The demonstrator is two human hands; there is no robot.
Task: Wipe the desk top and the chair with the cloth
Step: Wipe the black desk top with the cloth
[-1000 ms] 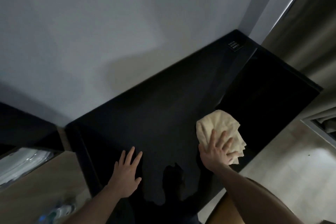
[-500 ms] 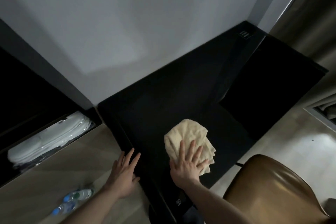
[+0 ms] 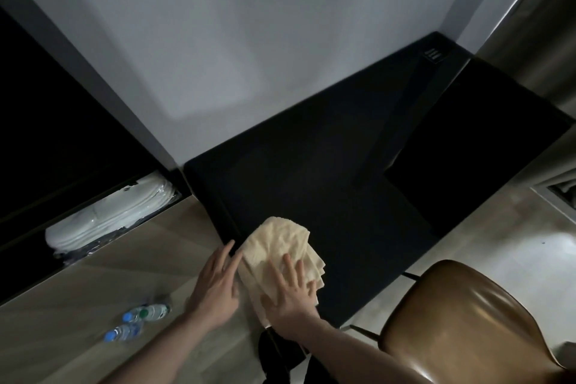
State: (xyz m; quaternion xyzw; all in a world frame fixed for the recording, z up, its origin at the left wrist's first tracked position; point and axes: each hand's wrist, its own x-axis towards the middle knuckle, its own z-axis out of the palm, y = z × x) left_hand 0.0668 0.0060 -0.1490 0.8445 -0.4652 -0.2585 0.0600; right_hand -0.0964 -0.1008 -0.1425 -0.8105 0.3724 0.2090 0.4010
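Fingers of the right hand [image 3: 288, 293] lie spread flat on the cloth [image 3: 280, 251], pressing it to the desk [image 3: 327, 196] so it can rub. Left hand [image 3: 218, 284] rests open just beside, gripping nothing, likely as a brace. Chair [image 3: 467, 321], right of both, looks unwiped.
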